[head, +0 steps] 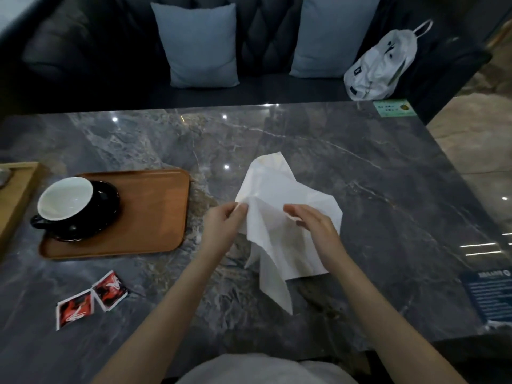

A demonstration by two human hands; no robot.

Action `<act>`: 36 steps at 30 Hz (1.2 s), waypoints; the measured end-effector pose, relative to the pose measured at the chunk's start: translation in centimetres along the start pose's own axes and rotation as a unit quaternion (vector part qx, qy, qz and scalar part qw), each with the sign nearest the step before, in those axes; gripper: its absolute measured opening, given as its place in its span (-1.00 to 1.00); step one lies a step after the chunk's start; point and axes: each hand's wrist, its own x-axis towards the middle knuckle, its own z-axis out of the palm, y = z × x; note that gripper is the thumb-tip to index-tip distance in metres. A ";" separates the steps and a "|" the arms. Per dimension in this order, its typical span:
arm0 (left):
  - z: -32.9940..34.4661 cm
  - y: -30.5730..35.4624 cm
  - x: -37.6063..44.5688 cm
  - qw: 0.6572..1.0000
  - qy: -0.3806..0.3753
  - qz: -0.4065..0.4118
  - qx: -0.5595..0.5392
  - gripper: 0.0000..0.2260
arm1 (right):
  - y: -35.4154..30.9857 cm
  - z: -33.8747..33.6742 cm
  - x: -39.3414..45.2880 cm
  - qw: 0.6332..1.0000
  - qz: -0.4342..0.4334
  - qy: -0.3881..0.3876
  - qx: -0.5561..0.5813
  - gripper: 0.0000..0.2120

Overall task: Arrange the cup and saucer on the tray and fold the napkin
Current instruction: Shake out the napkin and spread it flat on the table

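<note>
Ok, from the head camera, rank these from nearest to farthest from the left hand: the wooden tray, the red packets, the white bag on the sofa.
Measured from the left hand, which pinches the napkin:
1. Wooden tray: just to the hand's left, on the table.
2. Red packets: lower left, near the table's front edge.
3. White bag: far upper right, on the sofa beyond the table.
</note>
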 end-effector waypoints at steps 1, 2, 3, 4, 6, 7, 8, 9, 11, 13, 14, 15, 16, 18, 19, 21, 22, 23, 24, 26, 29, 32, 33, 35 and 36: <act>-0.2 0.3 0.2 0.999 0.030 -0.024 -0.016 -0.61 | -0.6 0.1 -0.2 1.000 -0.015 -0.004 0.001 -0.82; -0.3 0.6 0.4 0.997 0.055 -0.051 -0.035 -0.59 | -1.1 0.3 -0.5 0.999 -0.032 -0.011 -0.008 -0.81; -0.4 0.8 0.5 0.993 0.077 -0.076 -0.056 -0.56 | -1.6 0.5 -0.9 0.999 -0.042 -0.024 -0.014 -0.78; -0.6 1.1 0.7 0.989 0.092 -0.094 -0.073 -0.54 | -2.1 0.9 -1.3 0.998 -0.045 -0.043 -0.017 -0.68; -0.8 1.7 0.8 0.984 0.109 -0.111 -0.093 -0.51 | -2.7 1.8 -2.1 0.994 -0.049 -0.085 -0.048 -0.41; -0.9 2.0 0.9 0.982 0.115 -0.115 -0.095 -0.49 | -3.0 2.5 -2.5 0.990 -0.053 -0.100 -0.083 -0.32; -0.9 2.3 0.9 0.981 0.119 -0.118 -0.096 -0.48 | -3.1 3.2 -2.9 0.985 -0.062 -0.106 -0.125 -0.27; -1.1 2.4 0.9 0.981 0.120 -0.119 -0.096 -0.48 | -3.2 4.0 -3.2 0.977 -0.077 -0.103 -0.167 -0.27; -1.2 2.8 0.8 0.983 0.118 -0.106 -0.091 -0.60 | -3.0 5.3 -3.2 0.965 -0.134 -0.078 -0.211 -0.44; -1.5 3.3 0.7 0.984 0.121 -0.095 -0.092 -0.83 | -2.9 6.2 -2.7 0.965 -0.182 -0.034 -0.188 -0.73; -1.6 3.4 0.6 0.983 0.132 -0.088 -0.089 -0.88 | -3.1 6.3 -2.4 0.970 -0.182 -0.012 -0.160 -0.80; -1.8 3.5 0.6 0.983 0.149 -0.075 -0.081 -0.89 | -3.5 6.3 -2.1 0.977 -0.170 0.004 -0.130 -0.83; -2.1 3.7 0.4 0.982 0.165 -0.056 -0.070 -0.88 | -3.9 6.2 -1.6 0.982 -0.157 0.015 -0.108 -0.83; -2.5 4.3 -0.4 0.982 0.186 -0.009 -0.041 -0.86 | -4.9 6.0 -0.6 0.984 -0.142 0.034 -0.099 -0.79; -2.6 4.6 -0.9 0.982 0.188 0.021 -0.027 -0.85 | -5.2 5.8 0.0 0.984 -0.140 0.039 -0.106 -0.76; -2.6 5.3 -1.8 0.982 0.164 0.093 -0.005 -0.85 | -6.1 5.7 0.9 0.982 -0.141 0.043 -0.116 -0.72; -2.4 5.6 -2.2 0.983 0.138 0.122 0.004 -0.83 | -6.5 5.7 1.2 0.982 -0.141 0.042 -0.115 -0.71; -2.1 5.7 -2.5 0.984 0.109 0.142 0.020 -0.79 | -6.9 5.7 1.4 0.983 -0.142 0.042 -0.112 -0.69; -1.7 5.8 -2.8 0.983 0.087 0.157 0.041 -0.74 | -7.4 5.8 1.6 0.983 -0.143 0.044 -0.109 -0.67; -1.1 5.6 -2.9 0.980 0.076 0.167 0.070 -0.70 | -8.1 5.9 1.8 0.981 -0.152 0.041 -0.114 -0.66; -0.8 5.8 -2.6 0.985 0.085 0.134 0.067 -0.66 | -9.1 6.0 2.0 0.974 -0.162 0.025 -0.158 -0.76; -0.7 6.8 -2.1 0.991 0.077 0.104 0.045 -0.67 | -10.0 6.1 2.3 0.969 -0.162 0.009 -0.185 -0.83; -0.8 7.3 -2.0 0.990 0.085 0.107 0.036 -0.70 | -10.4 6.1 2.3 0.969 -0.165 0.004 -0.183 -0.86; -0.9 8.1 -1.7 0.985 0.120 0.119 0.035 -0.78 | -11.1 5.9 2.4 0.966 -0.176 -0.003 -0.187 -0.88; -1.1 8.4 -1.4 0.981 0.141 0.125 0.044 -0.81 | -11.5 5.9 2.3 0.962 -0.186 -0.003 -0.200 -0.87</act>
